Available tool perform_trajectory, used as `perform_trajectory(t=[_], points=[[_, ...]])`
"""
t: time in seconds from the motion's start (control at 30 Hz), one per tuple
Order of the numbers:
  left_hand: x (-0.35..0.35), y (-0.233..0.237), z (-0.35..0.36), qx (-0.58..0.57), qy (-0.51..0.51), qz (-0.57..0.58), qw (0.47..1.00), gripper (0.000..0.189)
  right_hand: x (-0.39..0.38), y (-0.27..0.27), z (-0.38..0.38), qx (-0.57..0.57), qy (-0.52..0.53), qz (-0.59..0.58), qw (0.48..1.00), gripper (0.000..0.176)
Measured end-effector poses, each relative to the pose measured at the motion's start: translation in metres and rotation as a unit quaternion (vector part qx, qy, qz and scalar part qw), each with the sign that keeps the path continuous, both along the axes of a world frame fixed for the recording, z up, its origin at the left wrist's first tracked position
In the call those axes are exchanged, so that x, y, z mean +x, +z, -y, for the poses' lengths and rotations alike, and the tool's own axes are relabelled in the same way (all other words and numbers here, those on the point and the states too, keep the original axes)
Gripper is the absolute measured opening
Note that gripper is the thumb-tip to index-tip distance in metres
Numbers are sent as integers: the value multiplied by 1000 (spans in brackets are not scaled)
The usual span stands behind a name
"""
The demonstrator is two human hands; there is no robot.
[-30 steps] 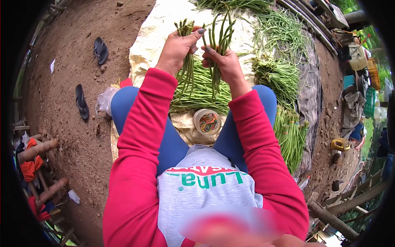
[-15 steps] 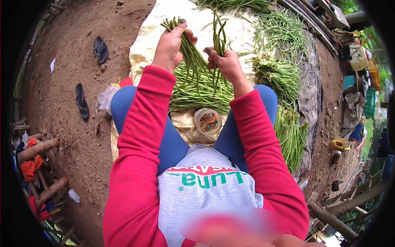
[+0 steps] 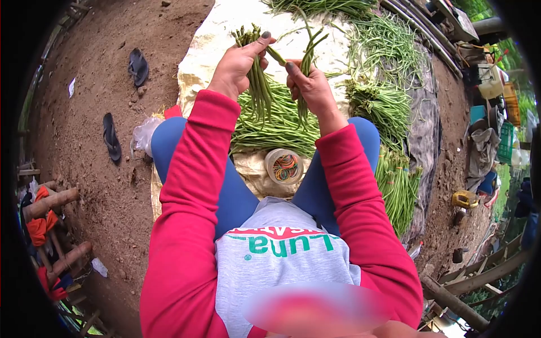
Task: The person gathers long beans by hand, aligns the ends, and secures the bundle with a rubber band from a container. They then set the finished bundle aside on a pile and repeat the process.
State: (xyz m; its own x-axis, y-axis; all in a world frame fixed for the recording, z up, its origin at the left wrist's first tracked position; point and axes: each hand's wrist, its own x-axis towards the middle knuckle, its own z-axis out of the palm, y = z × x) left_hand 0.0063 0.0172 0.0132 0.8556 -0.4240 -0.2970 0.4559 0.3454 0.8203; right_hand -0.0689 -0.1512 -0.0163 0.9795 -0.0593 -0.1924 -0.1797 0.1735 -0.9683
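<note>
My left hand [image 3: 241,65] is closed round a bundle of long green beans [image 3: 260,90], their stem ends sticking up above the fingers. A smaller bunch of beans [image 3: 306,56] is pinched in my right hand [image 3: 310,84], some hanging below it. Between the two hands, beans reach from my left fingers to my right fingertips. Beneath the hands a wide pile of beans [image 3: 276,127] lies on the pale sheet [image 3: 197,56]. A round tub of coloured rubber bands [image 3: 284,168] stands between my knees.
More bean heaps [image 3: 383,110] and bundles [image 3: 397,188] lie along the right of the sheet. Two dark slippers [image 3: 111,138] rest on the soil at left. A yellow container [image 3: 465,198] and a green crate [image 3: 506,142] are at far right.
My hands have come closer together, and beans now span the space between them. The bundle in my left hand has shifted slightly right and hangs more upright.
</note>
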Motion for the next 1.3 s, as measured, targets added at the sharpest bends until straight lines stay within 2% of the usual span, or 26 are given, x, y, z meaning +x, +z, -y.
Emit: perform_trajectory(t=[0.07, 0.13, 0.2, 0.27, 0.33, 0.4, 0.47, 0.5, 0.57, 0.6, 0.67, 0.73, 0.8, 0.87, 0.93, 1.0, 1.07, 1.1, 1.13, 1.2, 1.23, 1.3], points=[[-6, 5, 7, 48, 67, 20, 996, 35, 5, -8, 2, 10, -13, 9, 1000, 33], [0, -4, 1, 15, 44, 44, 998, 33, 8, -13, -1, 18, -113, 9, 993, 35], [-1, -1, -3, -55, -7, 37, 998, 34, 11, -19, 6, 43, -131, 19, 990, 34], [-1, 2, -1, -50, -11, 23, 998, 32, 12, -16, 15, -78, -90, -15, 993, 33], [-8, 5, 2, -30, -71, 135, 988, 40, 9, -14, 5, -85, -102, 7, 991, 38], [-10, 6, 3, 25, -86, 96, 991, 59, 3, -7, 0, -112, -23, 59, 992, 36], [-9, 3, 4, 40, -97, 109, 988, 59, 4, -15, 2, -87, 12, 57, 995, 36], [-9, 3, 4, 40, -98, 109, 988, 59, 7, -22, 5, -144, 33, 67, 987, 37], [-9, 6, 4, 110, -88, 82, 987, 47, 3, -17, 5, -261, 71, 85, 959, 43], [-9, 6, 4, 110, -89, 82, 986, 47, 3, -17, 5, -261, 70, 85, 959, 43], [-11, 5, 3, 122, -36, 110, 986, 31, 3, -19, 3, -287, 77, 79, 952, 47], [-10, 3, 2, 113, -11, 110, 987, 25, 5, -18, 2, -286, 59, 115, 949, 46], [-7, 0, -1, 91, -1, 106, 990, 26, 4, -8, 2, -80, 23, 12, 996, 42], [-6, -1, -3, 111, 18, 99, 989, 29, 7, -11, -3, -25, -64, 58, 996, 40], [-7, 2, -5, 93, 112, 52, 988, 34, 12, -23, 11, -21, -83, 92, 992, 39], [1, 2, -20, 97, 96, 56, 989, 41, 8, -9, 15, -65, -152, 65, 984, 39], [4, 13, -35, 50, 72, 105, 991, 41, 13, -13, 28, -135, -193, 181, 955, 41], [1, 25, -42, 38, 79, 107, 990, 33, 10, -4, 28, -151, -220, 201, 943, 41], [4, 26, -51, 29, 87, 124, 988, 39, 8, 0, 34, -181, -228, 208, 934, 31], [-3, 48, -68, 24, 140, 119, 983, 41, 7, 7, 42, -365, -273, 288, 842, 34], [-1, 49, -79, 6, 163, 107, 981, 41, 1, 13, 44, -415, -270, 286, 820, 30], [4, 49, -101, -23, 219, 121, 968, 42, -5, 20, 38, -457, -253, 258, 813, 29]])
